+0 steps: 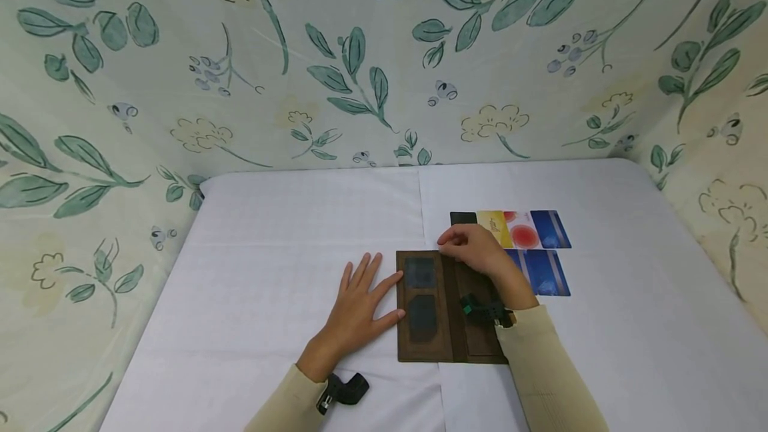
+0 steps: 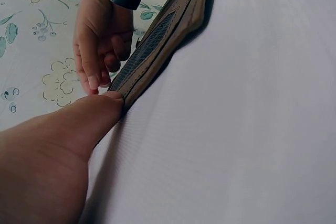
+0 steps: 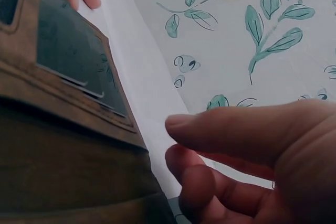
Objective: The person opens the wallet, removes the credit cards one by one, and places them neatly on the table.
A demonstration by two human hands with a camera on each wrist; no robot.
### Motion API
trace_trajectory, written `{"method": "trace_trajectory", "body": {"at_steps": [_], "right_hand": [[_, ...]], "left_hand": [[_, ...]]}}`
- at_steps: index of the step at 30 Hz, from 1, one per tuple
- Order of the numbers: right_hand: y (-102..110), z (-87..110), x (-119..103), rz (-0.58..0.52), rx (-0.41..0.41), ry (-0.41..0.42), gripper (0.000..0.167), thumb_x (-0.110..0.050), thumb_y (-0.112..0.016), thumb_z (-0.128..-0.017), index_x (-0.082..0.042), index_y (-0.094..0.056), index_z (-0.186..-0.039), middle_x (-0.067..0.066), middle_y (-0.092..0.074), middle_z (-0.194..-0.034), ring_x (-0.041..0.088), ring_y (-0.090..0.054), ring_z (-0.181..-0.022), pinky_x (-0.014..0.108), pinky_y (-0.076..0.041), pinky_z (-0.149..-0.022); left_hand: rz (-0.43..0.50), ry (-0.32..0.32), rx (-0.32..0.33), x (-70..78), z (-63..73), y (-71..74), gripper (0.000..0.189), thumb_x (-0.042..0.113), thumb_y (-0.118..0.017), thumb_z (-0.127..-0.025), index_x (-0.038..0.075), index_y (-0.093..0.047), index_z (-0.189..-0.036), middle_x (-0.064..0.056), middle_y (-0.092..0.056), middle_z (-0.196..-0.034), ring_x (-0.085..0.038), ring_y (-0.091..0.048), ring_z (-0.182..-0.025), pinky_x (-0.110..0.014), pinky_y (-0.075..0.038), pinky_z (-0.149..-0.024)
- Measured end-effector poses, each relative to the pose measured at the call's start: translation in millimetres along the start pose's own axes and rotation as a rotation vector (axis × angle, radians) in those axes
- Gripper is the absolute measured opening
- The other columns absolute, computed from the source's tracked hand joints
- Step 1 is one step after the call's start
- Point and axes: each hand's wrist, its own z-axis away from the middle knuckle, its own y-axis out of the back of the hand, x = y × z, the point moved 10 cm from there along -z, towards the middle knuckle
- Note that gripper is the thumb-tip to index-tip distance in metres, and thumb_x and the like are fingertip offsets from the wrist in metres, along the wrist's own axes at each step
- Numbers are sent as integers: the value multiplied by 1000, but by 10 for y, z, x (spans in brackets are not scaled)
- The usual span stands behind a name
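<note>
A brown wallet (image 1: 457, 345) lies spread open on the white table. Two dark windows show on its left panel, and in the right wrist view several layered card edges (image 3: 79, 51) stick out of a slot. My left hand (image 1: 354, 315) lies flat with fingers spread, its thumb and index finger touching the wallet's left edge. Over the wallet's top edge is my right hand (image 1: 477, 249). Its fingers are loosely curled, and the right wrist view shows a gap below the thumb (image 3: 210, 129) with nothing held. My right forearm covers part of the right panel.
Behind the wallet lie a black card (image 1: 463, 218), a yellow card (image 1: 492, 227), a white card with red circles (image 1: 523, 232) and a blue card (image 1: 549, 229). More blue cards (image 1: 543, 273) lie just below. Flowered cloth (image 1: 384, 139) hangs around the table (image 1: 270, 232).
</note>
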Motion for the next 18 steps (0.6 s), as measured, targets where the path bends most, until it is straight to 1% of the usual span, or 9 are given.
{"method": "trace_trajectory", "body": {"at_steps": [7,11,14,18], "right_hand": [[-146,-1,-75,-7,-76,65,8,-13,-72,-85,-9,-73,-92,0,-64,-76,18,-54,-70,32,-46,-67],[-190,4,-110,6,-94,96,8,-9,-73,-83,-7,-72,-90,-1,-62,-73,16,-53,-68,32,-45,-67],[-203,7,-124,32,-96,100,8,-9,-74,-83,-7,-72,-90,-1,-61,-72,15,-52,-67,31,-44,-66],[-219,6,-111,59,-99,80,7,-10,-73,-84,-7,-72,-90,-1,-60,-72,15,-52,-66,31,-45,-66]], "left_hand": [[-4,-2,-1,1,-2,-2,63,59,-54,-91,26,-46,-144,-16,-24,-157,-36,-17,-145,-60,-12,-113],[1,-4,1,-2,-5,-4,63,59,-53,-91,27,-46,-145,-16,-24,-157,-36,-17,-145,-60,-11,-113],[5,-3,-1,-4,-5,-5,63,59,-53,-91,27,-46,-145,-16,-24,-157,-36,-17,-145,-60,-11,-113],[9,-4,-2,-2,-4,0,63,58,-54,-91,27,-46,-145,-16,-24,-157,-36,-17,-145,-60,-11,-113]]}}
